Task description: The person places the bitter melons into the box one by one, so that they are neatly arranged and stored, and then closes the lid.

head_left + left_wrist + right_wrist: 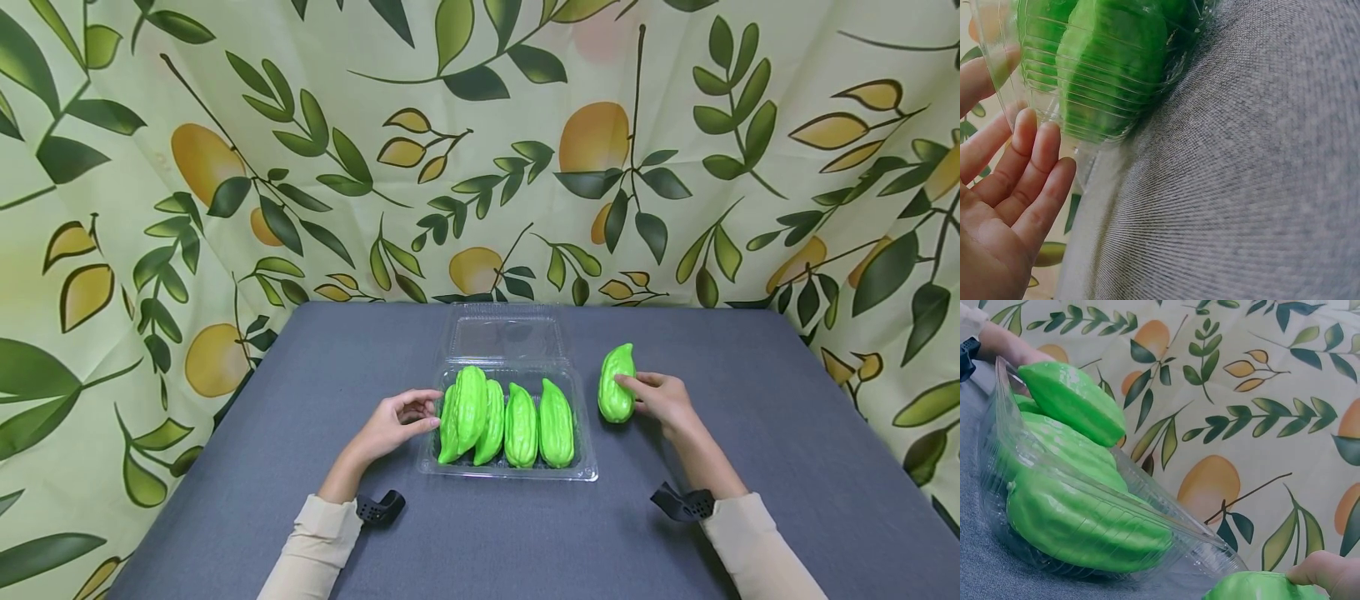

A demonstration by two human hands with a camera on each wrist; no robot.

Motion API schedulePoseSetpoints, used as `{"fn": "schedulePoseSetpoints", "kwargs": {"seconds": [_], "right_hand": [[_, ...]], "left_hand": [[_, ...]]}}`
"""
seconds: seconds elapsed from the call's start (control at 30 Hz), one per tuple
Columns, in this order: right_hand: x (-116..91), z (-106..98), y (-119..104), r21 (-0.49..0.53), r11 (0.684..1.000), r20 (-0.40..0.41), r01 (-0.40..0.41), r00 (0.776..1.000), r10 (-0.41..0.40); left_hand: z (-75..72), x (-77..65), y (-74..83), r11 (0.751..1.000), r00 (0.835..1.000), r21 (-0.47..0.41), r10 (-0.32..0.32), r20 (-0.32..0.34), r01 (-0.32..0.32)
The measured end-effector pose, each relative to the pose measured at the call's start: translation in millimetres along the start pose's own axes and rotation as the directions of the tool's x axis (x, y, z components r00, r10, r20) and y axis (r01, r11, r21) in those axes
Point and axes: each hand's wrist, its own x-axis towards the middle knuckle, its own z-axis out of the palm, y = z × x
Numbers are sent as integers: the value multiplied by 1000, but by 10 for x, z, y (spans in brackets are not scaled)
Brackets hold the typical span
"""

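Note:
A clear plastic clamshell container [517, 475] stands on the table, its lid folded back. Several bright green bitter melons [557, 423] lie in it, one [471, 408] resting on top of others at the left. My left hand [397, 417] holds the container's left rim; in the left wrist view the rim passes between the digits of that hand [1010, 187]. To the right of the container, my right hand [660, 400] grips another bitter melon [617, 387] between thumb and fingers. Only part of this melon [1260, 587] shows in the right wrist view.
The grey-blue table [360, 350] reaches back to a leaf-and-fruit patterned cloth [480, 167]. The raised transparent lid [506, 333] lies at the container's far side. Dark bands [381, 508] sit on both wrists.

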Motion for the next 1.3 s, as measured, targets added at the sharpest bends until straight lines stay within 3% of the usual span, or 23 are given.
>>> {"fn": "schedulePoseSetpoints", "kwargs": {"seconds": [0.9,1.3], "right_hand": [[-159,-19,-80,-48,998,78,30,997,-27],[-225,-34,-77,-21,999,117,46,992,-44]], "left_hand": [[4,3,-16,1000,1000,3,-3,-2,3],[0,1,4,1000,1000,-1,-8,2,8]]}}
